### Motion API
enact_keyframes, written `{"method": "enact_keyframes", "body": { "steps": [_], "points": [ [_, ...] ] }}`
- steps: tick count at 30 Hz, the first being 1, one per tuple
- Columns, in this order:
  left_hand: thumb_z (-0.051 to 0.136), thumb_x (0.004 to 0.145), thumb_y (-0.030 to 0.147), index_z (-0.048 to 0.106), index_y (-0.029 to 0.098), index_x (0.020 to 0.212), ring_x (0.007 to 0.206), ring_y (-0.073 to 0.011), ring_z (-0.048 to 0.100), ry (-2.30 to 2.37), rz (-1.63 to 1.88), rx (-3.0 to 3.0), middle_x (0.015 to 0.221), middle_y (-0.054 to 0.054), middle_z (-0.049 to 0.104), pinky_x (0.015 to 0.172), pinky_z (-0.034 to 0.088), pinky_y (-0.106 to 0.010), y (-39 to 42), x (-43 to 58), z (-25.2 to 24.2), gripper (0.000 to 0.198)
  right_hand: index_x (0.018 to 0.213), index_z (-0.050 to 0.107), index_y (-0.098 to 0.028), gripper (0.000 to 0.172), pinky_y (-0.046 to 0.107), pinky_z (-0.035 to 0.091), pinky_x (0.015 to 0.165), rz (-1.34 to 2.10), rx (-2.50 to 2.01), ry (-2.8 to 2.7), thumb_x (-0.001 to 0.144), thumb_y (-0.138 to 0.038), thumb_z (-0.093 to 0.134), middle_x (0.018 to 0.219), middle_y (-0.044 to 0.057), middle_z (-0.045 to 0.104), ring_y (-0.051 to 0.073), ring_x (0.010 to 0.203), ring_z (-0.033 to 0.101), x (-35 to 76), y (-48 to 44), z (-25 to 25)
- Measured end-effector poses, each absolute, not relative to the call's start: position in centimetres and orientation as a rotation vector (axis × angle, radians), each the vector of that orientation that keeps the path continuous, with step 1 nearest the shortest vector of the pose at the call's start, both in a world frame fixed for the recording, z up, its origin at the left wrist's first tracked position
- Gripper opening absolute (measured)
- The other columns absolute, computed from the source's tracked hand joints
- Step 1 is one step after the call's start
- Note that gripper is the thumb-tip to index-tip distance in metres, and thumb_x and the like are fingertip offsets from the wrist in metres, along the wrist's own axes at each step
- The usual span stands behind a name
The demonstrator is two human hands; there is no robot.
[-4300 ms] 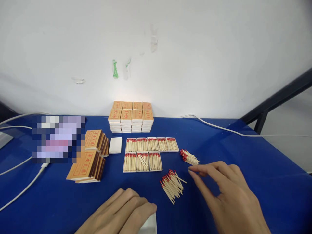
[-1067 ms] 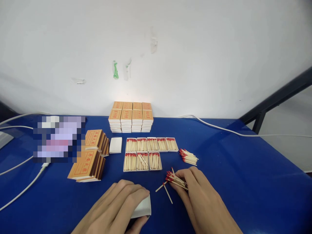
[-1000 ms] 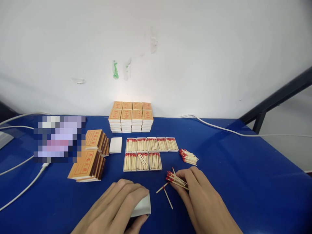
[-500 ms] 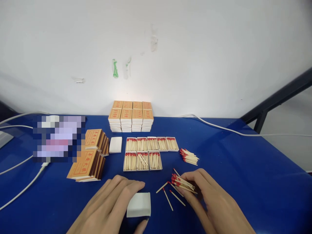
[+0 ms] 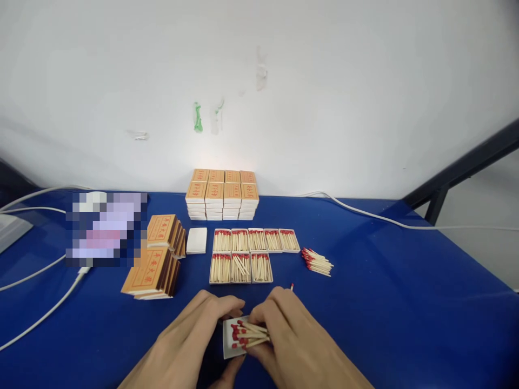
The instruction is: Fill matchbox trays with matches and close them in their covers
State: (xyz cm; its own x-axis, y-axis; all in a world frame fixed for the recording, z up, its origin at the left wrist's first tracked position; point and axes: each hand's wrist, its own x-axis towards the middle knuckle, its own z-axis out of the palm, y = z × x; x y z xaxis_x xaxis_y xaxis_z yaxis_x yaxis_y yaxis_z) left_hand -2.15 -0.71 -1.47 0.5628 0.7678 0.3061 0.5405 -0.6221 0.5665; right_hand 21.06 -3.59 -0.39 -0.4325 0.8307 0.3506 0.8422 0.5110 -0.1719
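Note:
A white matchbox tray (image 5: 229,330) sits at the front of the table, gripped at its edges between the thumb and fingers of my left hand (image 5: 190,335). My right hand (image 5: 287,332) pinches a bundle of red-tipped matches (image 5: 249,334), which lies over the tray with the heads pointing left. One loose match (image 5: 292,287) pokes out behind my right knuckles; any others there are hidden. Farther back stand two rows of match-filled trays (image 5: 261,267), side by side. To their right lies a small pile of matches (image 5: 318,262).
Stacked matchbox covers (image 5: 146,270) stand at left beside a blank white box piece (image 5: 197,240). Closed matchboxes (image 5: 223,194) are stacked against the wall. A blurred device (image 5: 107,227) with white cables lies far left; another cable (image 5: 365,210) crosses the right side.
My right hand has moved left, bringing the matches from beside the tray to over it. My left fingers have closed in on the tray. The view has shifted slightly.

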Motion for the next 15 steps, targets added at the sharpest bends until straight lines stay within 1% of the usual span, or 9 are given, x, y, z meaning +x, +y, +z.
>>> {"method": "enact_keyframes", "body": {
  "steps": [1, 3, 5, 7, 9, 11, 13, 15],
  "points": [
    [0.068, 0.103, 0.016, 0.053, 0.033, 0.149, 0.105, -0.0152, 0.087, 1.054, 0.749, 2.378, 0.118, 0.003, 0.079, 0.095, 0.072, -0.021, -0.7, -2.2, -1.5, 0.051, 0.097, 0.064, -0.025, 0.024, 0.033, 0.06, 0.082, -0.123, -1.365, -2.397, 0.103, -0.001, 0.062, 0.09, 0.002, 0.072, 0.021, 0.08, 0.073, 20.6, -3.5, -0.4],
    [0.068, 0.103, 0.015, 0.053, 0.033, 0.148, 0.106, -0.0152, 0.087, 1.038, 0.731, 2.357, 0.117, 0.003, 0.078, 0.094, 0.072, -0.021, -0.6, -2.2, -1.4, 0.052, 0.095, 0.065, -0.024, 0.028, 0.035, 0.057, 0.082, -0.239, -1.324, -2.468, 0.098, 0.003, 0.061, 0.087, 0.003, 0.071, 0.022, 0.08, 0.069, 20.0, -3.2, -0.3],
    [0.068, 0.102, 0.014, 0.052, 0.033, 0.149, 0.105, -0.0153, 0.087, 1.018, 0.724, 2.33, 0.117, 0.002, 0.078, 0.093, 0.072, -0.021, -0.7, -2.3, -1.3, 0.053, 0.097, 0.069, -0.022, 0.028, 0.035, 0.056, 0.079, -0.28, -1.257, -2.547, 0.098, 0.004, 0.06, 0.086, 0.004, 0.071, 0.022, 0.08, 0.067, 19.9, -2.8, 0.0],
    [0.067, 0.102, 0.013, 0.052, 0.034, 0.149, 0.105, -0.0149, 0.086, 1.007, 0.716, 2.306, 0.117, 0.003, 0.078, 0.093, 0.072, -0.021, -0.7, -2.3, -1.3, 0.053, 0.1, 0.071, -0.021, 0.025, 0.035, 0.056, 0.077, -0.242, -1.189, -2.629, 0.1, 0.002, 0.061, 0.089, 0.004, 0.072, 0.023, 0.083, 0.068, 20.3, -2.4, 0.2],
    [0.067, 0.102, 0.013, 0.052, 0.035, 0.148, 0.105, -0.0143, 0.086, 1.024, 0.721, 2.289, 0.117, 0.003, 0.077, 0.093, 0.072, -0.021, -0.8, -2.3, -1.3, 0.053, 0.105, 0.072, -0.02, 0.019, 0.035, 0.058, 0.074, -0.128, -1.152, -2.675, 0.102, -0.002, 0.067, 0.095, 0.004, 0.073, 0.024, 0.088, 0.071, 20.9, -1.9, 0.4],
    [0.068, 0.101, 0.012, 0.052, 0.036, 0.147, 0.104, -0.0139, 0.085, 1.05, 0.736, 2.281, 0.116, 0.004, 0.077, 0.091, 0.071, -0.02, -0.8, -2.2, -1.3, 0.054, 0.113, 0.073, -0.02, 0.015, 0.034, 0.061, 0.074, 0.071, -1.159, -2.657, 0.104, -0.008, 0.075, 0.103, 0.004, 0.075, 0.024, 0.095, 0.075, 21.8, -1.3, 0.9],
    [0.069, 0.099, 0.011, 0.053, 0.036, 0.145, 0.102, -0.0141, 0.085, 1.073, 0.76, 2.281, 0.115, 0.004, 0.077, 0.089, 0.071, -0.02, -0.9, -2.2, -1.2, 0.054, 0.122, 0.073, -0.021, 0.023, 0.03, 0.065, 0.08, 0.335, -1.185, -2.594, 0.103, -0.014, 0.084, 0.114, 0.004, 0.076, 0.022, 0.103, 0.078, 22.7, -0.9, 1.7],
    [0.072, 0.098, 0.012, 0.053, 0.034, 0.144, 0.101, -0.0159, 0.085, 1.115, 0.768, 2.294, 0.117, 0.003, 0.076, 0.088, 0.072, -0.023, -1.1, -2.3, -1.1, 0.054, 0.127, 0.073, -0.024, 0.034, 0.026, 0.066, 0.089, 0.586, -1.197, -2.532, 0.1, -0.012, 0.09, 0.123, 0.003, 0.075, 0.019, 0.109, 0.079, 23.4, -0.5, 2.5]
  ]
}}
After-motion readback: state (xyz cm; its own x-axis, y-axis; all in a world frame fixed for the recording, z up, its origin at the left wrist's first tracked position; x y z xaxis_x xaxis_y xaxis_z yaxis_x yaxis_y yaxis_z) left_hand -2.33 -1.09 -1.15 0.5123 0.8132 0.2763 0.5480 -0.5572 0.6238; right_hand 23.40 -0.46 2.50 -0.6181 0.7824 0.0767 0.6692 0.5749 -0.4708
